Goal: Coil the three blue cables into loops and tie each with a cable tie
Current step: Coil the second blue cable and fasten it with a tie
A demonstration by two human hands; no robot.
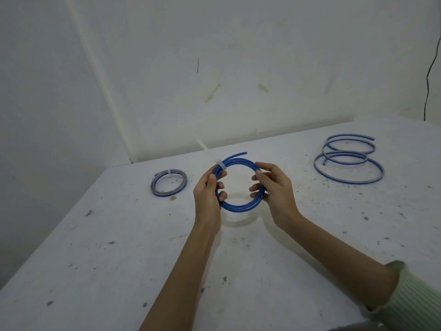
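A coiled blue cable (238, 182) bound by a white cable tie (220, 167) is held above the tabletop (119, 247) middle, gripped by the left hand (208, 194) and right hand (272, 187) at opposite rims, the tie nearest the left, its tail pointing toward the far edge.

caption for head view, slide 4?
Both hands hold tied blue coil; one tied coil left, one loose cable right.

Lighting is soft, even and moderately dim, with a cool cast. A faint shadow lies on the table (238, 259) beneath the coil (238, 206). No glare is visible. Detail is slightly soft throughout. Wide-angle distortion bends the wall corner (105, 91) and table edges.
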